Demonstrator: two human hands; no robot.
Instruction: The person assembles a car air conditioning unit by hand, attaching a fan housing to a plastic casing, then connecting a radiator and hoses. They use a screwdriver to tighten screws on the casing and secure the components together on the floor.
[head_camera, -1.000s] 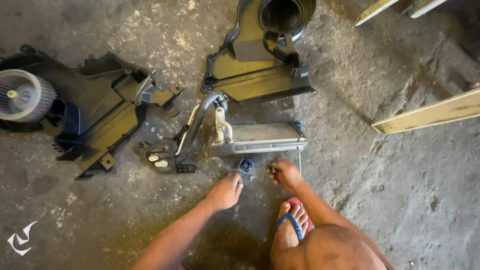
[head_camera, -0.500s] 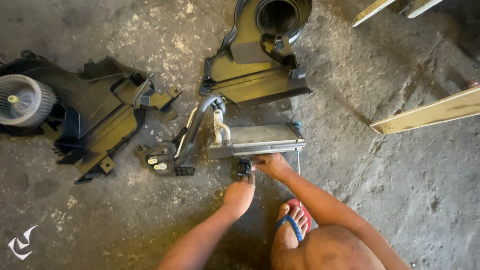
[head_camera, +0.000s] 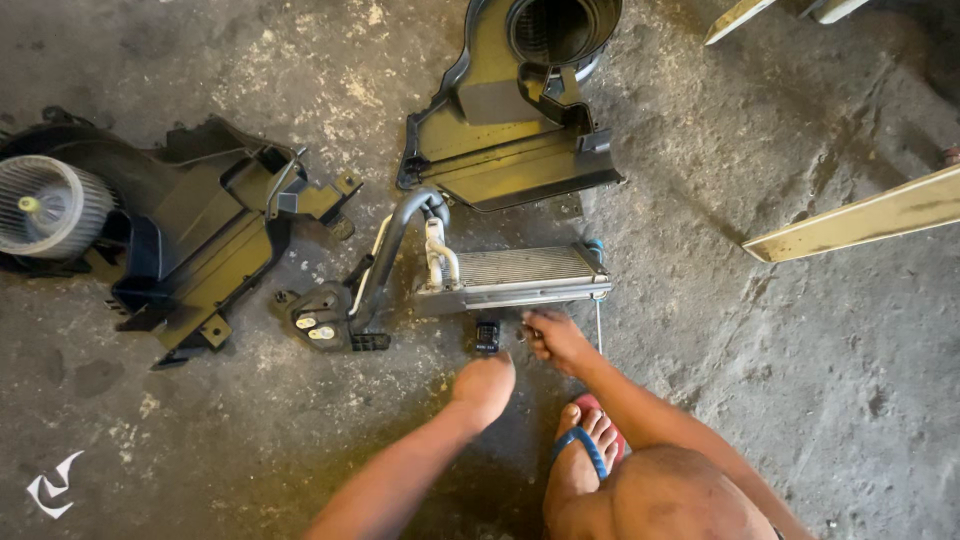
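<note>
A silver finned evaporator core (head_camera: 520, 278) lies on the concrete floor, with a curved pipe (head_camera: 395, 250) and a black valve block (head_camera: 318, 320) at its left end. A small black part (head_camera: 487, 335) sits just under the core's lower edge. My left hand (head_camera: 483, 385) is curled into a fist right below that part. My right hand (head_camera: 555, 338) has its fingers curled at the core's lower edge, beside the small part. Whether it grips anything is hidden. A thin metal rod (head_camera: 598, 325) hangs down next to it.
A black blower housing (head_camera: 200, 230) with a white fan wheel (head_camera: 50, 205) lies at the left. Another black housing half (head_camera: 510, 110) with a round opening lies at the top. Pale wooden planks (head_camera: 860, 215) are at the right. My foot in a blue-strapped sandal (head_camera: 585, 450) rests below.
My left hand has drawn back from the small black part towards me. My right hand went up to the core's lower edge and stays there. The view has shifted slightly.
</note>
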